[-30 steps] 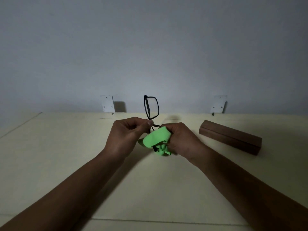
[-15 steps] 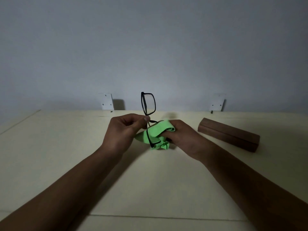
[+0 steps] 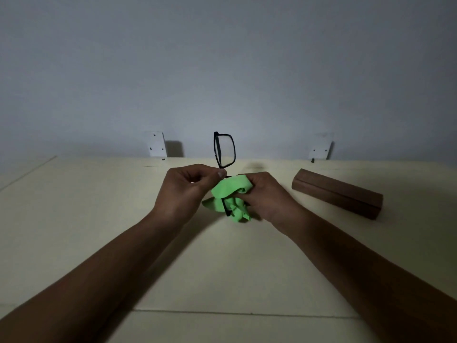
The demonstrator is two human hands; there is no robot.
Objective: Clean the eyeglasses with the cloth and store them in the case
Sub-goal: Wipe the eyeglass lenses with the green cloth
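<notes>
Black-framed eyeglasses (image 3: 224,151) stand on end above the cream table (image 3: 99,219); one lens sticks up clear, the lower lens is wrapped in a bright green cloth (image 3: 228,198). My left hand (image 3: 184,191) pinches the frame near the bridge between thumb and fingers. My right hand (image 3: 268,196) grips the cloth bunched around the lower lens. A brown, long, closed eyeglass case (image 3: 337,193) lies on the table to the right of my right hand, apart from it.
Two white wall brackets (image 3: 157,144) (image 3: 320,149) sit at the table's back edge against the grey wall. A seam (image 3: 247,313) crosses the table near me.
The cloth has shifted over the lower lens, first uncovering part of the frame, then covering it again. The glasses tilted slightly. The case has not moved.
</notes>
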